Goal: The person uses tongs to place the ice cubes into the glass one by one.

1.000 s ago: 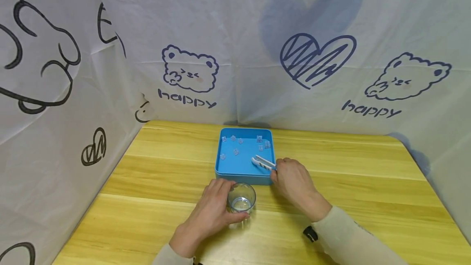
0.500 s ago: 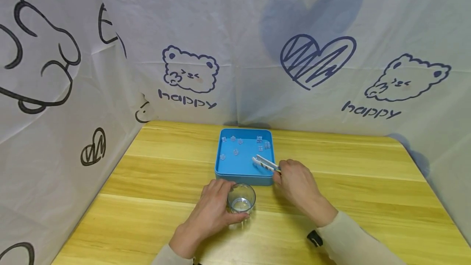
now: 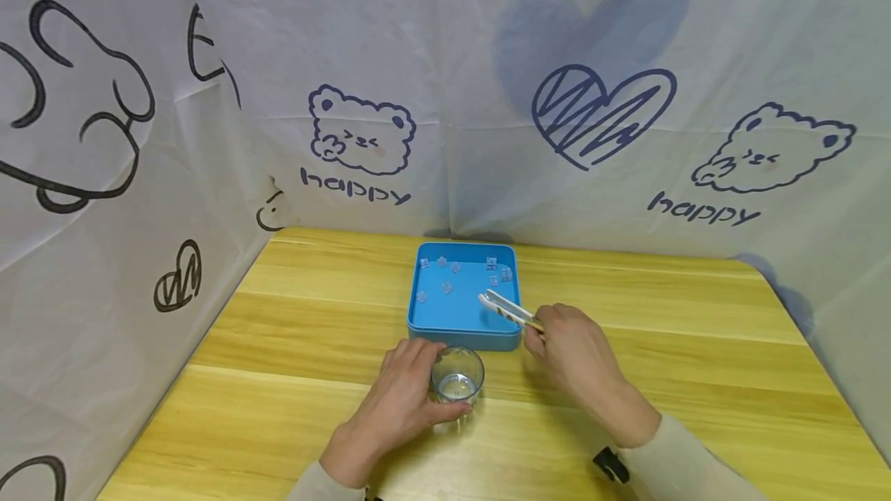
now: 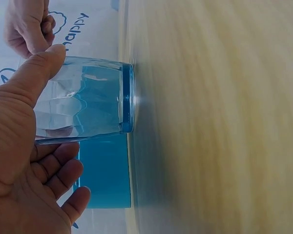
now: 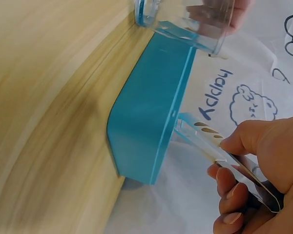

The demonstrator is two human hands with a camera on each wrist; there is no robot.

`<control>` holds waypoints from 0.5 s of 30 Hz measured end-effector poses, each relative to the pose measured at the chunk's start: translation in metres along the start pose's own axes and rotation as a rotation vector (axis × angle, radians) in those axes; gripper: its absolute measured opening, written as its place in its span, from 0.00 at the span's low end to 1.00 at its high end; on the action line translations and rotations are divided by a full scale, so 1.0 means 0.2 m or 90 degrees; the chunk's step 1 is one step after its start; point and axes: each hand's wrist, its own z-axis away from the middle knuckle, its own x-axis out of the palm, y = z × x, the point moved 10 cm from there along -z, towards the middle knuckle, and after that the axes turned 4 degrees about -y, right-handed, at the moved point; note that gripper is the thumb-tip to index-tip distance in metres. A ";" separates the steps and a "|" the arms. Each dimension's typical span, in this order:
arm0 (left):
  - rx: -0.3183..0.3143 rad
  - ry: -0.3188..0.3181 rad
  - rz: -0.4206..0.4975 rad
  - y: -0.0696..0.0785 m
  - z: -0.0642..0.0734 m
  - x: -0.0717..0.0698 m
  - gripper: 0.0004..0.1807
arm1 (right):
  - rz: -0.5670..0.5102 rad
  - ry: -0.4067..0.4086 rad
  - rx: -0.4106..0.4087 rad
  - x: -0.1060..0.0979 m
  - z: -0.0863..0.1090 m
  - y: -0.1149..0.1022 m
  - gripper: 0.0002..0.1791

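Note:
My left hand (image 3: pixel 397 389) grips a clear drinking glass (image 3: pixel 457 377) standing upright on the table. In the left wrist view, the thumb lies on one side of the glass (image 4: pixel 88 97) and the index finger goes behind it. My right hand (image 3: pixel 574 350) pinches a pair of small tongs (image 5: pixel 224 146) between thumb and fingers. Their tips reach over the right front part of a square blue tray (image 3: pixel 411 315), above its floor. A translucent bit (image 5: pixel 180 124) shows at the tips; I cannot tell whether it is a cube. Several clear cubes (image 3: pixel 447 287) lie scattered in the tray.
The wooden table (image 3: pixel 292 315) extends to both sides of the tray. A white cloth (image 3: pixel 473 176) with blue drawings hangs behind it, and another patterned cloth (image 3: pixel 230 176) hangs at the left. The tray's front wall (image 3: pixel 462 340) stands just behind the glass.
My right hand has drawn back to the right and toward me, and the tongs have risen slightly with it. My left hand and the glass have stayed put.

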 end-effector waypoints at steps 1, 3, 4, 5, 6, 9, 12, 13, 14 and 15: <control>-0.001 0.000 -0.001 0.00 0.00 0.00 0.45 | -0.001 0.003 -0.002 -0.01 0.01 0.00 0.14; 0.000 0.001 -0.003 0.00 0.00 0.00 0.45 | -0.006 0.006 -0.002 -0.02 0.01 -0.01 0.13; 0.001 0.002 -0.006 0.00 0.00 0.00 0.45 | -0.007 0.007 -0.001 -0.03 0.02 -0.01 0.12; 0.000 0.002 -0.004 0.00 0.00 0.00 0.45 | -0.010 0.008 0.000 -0.04 0.02 -0.01 0.11; 0.000 0.002 -0.006 0.00 0.00 0.00 0.45 | -0.014 0.009 0.001 -0.04 0.03 -0.02 0.10; 0.001 0.004 -0.008 0.00 0.00 0.00 0.44 | -0.027 0.017 0.000 -0.07 0.05 -0.03 0.08; 0.002 0.006 -0.009 0.00 0.00 0.00 0.44 | -0.042 0.020 -0.004 -0.10 0.07 -0.06 0.06; 0.002 0.007 -0.010 0.00 0.00 0.00 0.44 | -0.047 0.021 -0.007 -0.11 0.08 -0.07 0.06; 0.003 0.008 -0.011 0.00 0.00 0.00 0.44 | -0.053 0.021 -0.011 -0.11 0.09 -0.08 0.06; 0.004 0.009 -0.011 0.00 0.00 0.00 0.44 | -0.059 0.021 -0.014 -0.12 0.10 -0.09 0.06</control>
